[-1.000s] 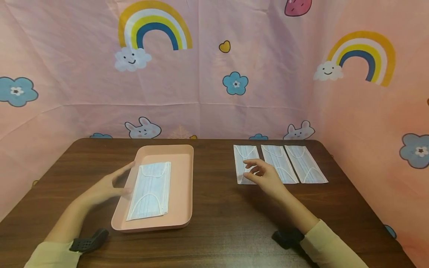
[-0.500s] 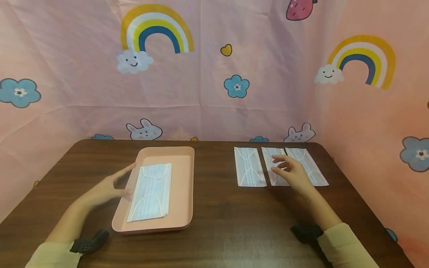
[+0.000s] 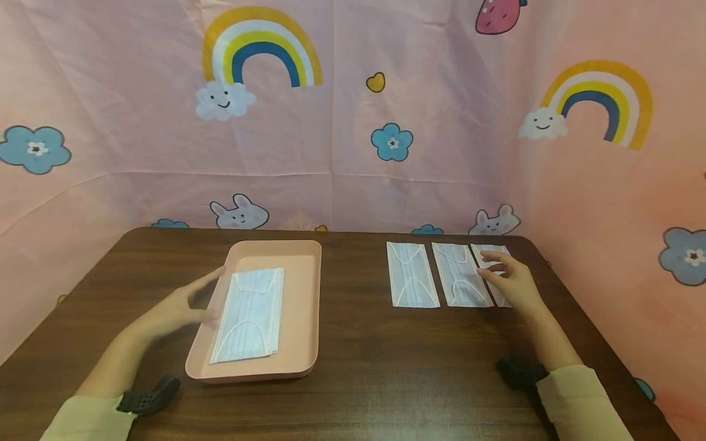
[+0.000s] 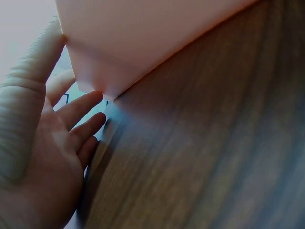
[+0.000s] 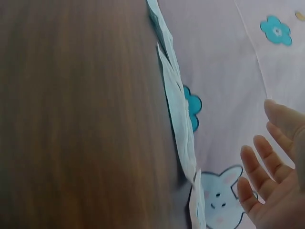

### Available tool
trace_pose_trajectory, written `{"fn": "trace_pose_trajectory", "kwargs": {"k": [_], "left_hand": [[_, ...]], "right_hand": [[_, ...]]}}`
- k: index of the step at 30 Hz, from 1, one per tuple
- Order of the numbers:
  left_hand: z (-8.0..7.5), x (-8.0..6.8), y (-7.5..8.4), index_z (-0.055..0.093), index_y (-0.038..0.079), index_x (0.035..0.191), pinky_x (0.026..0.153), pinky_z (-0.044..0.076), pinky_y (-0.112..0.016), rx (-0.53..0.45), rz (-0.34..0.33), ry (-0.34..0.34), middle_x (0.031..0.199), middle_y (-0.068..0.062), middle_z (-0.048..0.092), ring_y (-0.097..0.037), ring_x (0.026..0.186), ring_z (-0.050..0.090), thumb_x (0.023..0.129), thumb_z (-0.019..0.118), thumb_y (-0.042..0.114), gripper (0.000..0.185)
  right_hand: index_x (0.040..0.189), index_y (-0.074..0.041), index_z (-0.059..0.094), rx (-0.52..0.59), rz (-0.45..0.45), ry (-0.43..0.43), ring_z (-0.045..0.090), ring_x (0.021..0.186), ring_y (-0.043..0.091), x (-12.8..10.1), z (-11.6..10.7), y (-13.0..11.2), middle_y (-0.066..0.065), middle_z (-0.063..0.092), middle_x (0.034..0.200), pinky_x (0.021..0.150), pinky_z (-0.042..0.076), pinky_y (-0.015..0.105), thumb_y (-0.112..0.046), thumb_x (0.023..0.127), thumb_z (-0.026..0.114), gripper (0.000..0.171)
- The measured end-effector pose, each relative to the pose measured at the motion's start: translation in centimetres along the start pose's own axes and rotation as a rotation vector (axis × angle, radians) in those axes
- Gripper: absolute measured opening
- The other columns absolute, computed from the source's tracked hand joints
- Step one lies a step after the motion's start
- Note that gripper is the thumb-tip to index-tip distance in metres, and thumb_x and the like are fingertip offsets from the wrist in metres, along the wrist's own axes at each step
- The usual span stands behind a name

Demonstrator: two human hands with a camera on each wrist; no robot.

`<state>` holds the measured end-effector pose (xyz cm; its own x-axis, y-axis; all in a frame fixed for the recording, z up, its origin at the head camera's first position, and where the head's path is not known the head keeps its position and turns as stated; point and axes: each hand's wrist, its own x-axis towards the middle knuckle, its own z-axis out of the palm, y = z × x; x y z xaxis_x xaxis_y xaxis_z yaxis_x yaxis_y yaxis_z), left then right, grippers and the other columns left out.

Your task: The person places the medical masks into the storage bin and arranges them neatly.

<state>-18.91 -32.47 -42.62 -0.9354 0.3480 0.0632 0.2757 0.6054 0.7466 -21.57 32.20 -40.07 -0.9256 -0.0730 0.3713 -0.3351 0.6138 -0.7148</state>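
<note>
A pink tray (image 3: 300,294) stands on the left part of the table, with a small stack of pleated face masks (image 3: 248,315) lying inside it. My left hand (image 3: 171,311) rests against the tray's left side, thumb and fingers spread along the rim; in the left wrist view the fingers look relaxed against the outer wall. On the right lie three masks in a row: a left mask (image 3: 412,275), a middle mask (image 3: 460,275) and a right mask (image 3: 488,249). My right hand (image 3: 515,282) hovers above the right mask, partly covering it, its fingers loosely bent around nothing.
The dark wooden table (image 3: 364,349) carries everything. A pink patterned cloth (image 3: 353,147) hangs behind it and along both sides. Black straps with cameras (image 3: 149,397) sit at the wrists, near the table top.
My right hand has moved rightward, from over the left mask, past the middle one, to the right one. My left hand stays at the tray, and the masks have not moved.
</note>
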Motion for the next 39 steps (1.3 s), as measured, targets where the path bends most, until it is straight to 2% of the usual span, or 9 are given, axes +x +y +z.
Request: {"fn": "trace_pose_trajectory", "kwargs": {"k": [8, 12, 17, 24, 30, 35, 39], "left_hand": [[0.1, 0.2, 0.1, 0.024, 0.018, 0.153, 0.093, 0.015, -0.078, -0.002, 0.004, -0.007, 0.153, -0.025, 0.020, -0.055, 0.135, 0.012, 0.079, 0.076, 0.023, 0.092], [0.0, 0.3, 0.2, 0.024, 0.019, 0.153, 0.094, 0.015, -0.077, -0.004, 0.007, -0.005, 0.153, -0.025, 0.020, -0.054, 0.135, 0.013, 0.078, 0.077, 0.023, 0.092], [0.0, 0.3, 0.2, 0.024, 0.019, 0.153, 0.094, 0.014, -0.077, -0.022, -0.002, -0.007, 0.154, -0.025, 0.019, -0.054, 0.136, 0.010, 0.078, 0.077, 0.022, 0.092], [0.1, 0.3, 0.1, 0.023, 0.018, 0.154, 0.094, 0.013, -0.078, -0.021, -0.011, -0.009, 0.154, -0.025, 0.018, -0.055, 0.136, 0.009, 0.078, 0.077, 0.022, 0.093], [0.0, 0.2, 0.0, 0.023, 0.020, 0.154, 0.094, 0.014, -0.077, -0.032, -0.017, -0.008, 0.154, -0.024, 0.018, -0.053, 0.136, 0.010, 0.078, 0.077, 0.021, 0.093], [0.0, 0.1, 0.0, 0.022, 0.021, 0.154, 0.094, 0.014, -0.077, -0.044, -0.035, -0.010, 0.154, -0.024, 0.018, -0.053, 0.136, 0.009, 0.078, 0.077, 0.021, 0.094], [0.0, 0.1, 0.1, 0.021, 0.020, 0.154, 0.094, 0.014, -0.077, -0.045, -0.040, -0.011, 0.154, -0.025, 0.017, -0.053, 0.136, 0.008, 0.079, 0.077, 0.021, 0.093]], "right_hand": [[0.130, 0.001, 0.055, -0.039, 0.018, 0.030, 0.054, 0.103, 0.036, -0.3, -1.6, 2.6, 0.025, 0.058, 0.116, 0.076, 0.042, 0.013, -0.017, 0.092, 0.066, 0.044], [0.133, 0.002, 0.051, -0.030, 0.079, 0.042, 0.052, 0.106, 0.037, -0.4, -2.5, 3.6, 0.026, 0.054, 0.122, 0.076, 0.041, 0.013, -0.022, 0.093, 0.065, 0.048], [0.137, 0.001, 0.047, -0.047, 0.171, 0.042, 0.050, 0.113, 0.041, -0.7, -3.6, 4.8, 0.028, 0.051, 0.129, 0.076, 0.040, 0.018, -0.031, 0.092, 0.065, 0.058], [0.140, 0.003, 0.041, -0.043, 0.208, 0.026, 0.046, 0.117, 0.043, -1.3, -4.6, 6.3, 0.028, 0.047, 0.132, 0.076, 0.040, 0.020, -0.030, 0.093, 0.063, 0.061], [0.142, 0.003, 0.039, -0.064, 0.224, 0.004, 0.044, 0.117, 0.045, -1.4, -5.0, 7.6, 0.030, 0.046, 0.130, 0.070, 0.043, 0.020, -0.029, 0.094, 0.062, 0.062], [0.141, 0.004, 0.039, -0.076, 0.233, -0.004, 0.045, 0.116, 0.046, -1.3, -5.1, 8.1, 0.031, 0.046, 0.129, 0.068, 0.041, 0.016, -0.029, 0.094, 0.062, 0.062], [0.140, 0.006, 0.039, -0.085, 0.241, -0.024, 0.044, 0.116, 0.046, -1.2, -5.3, 8.1, 0.032, 0.046, 0.129, 0.067, 0.042, 0.017, -0.029, 0.094, 0.063, 0.063]]}}
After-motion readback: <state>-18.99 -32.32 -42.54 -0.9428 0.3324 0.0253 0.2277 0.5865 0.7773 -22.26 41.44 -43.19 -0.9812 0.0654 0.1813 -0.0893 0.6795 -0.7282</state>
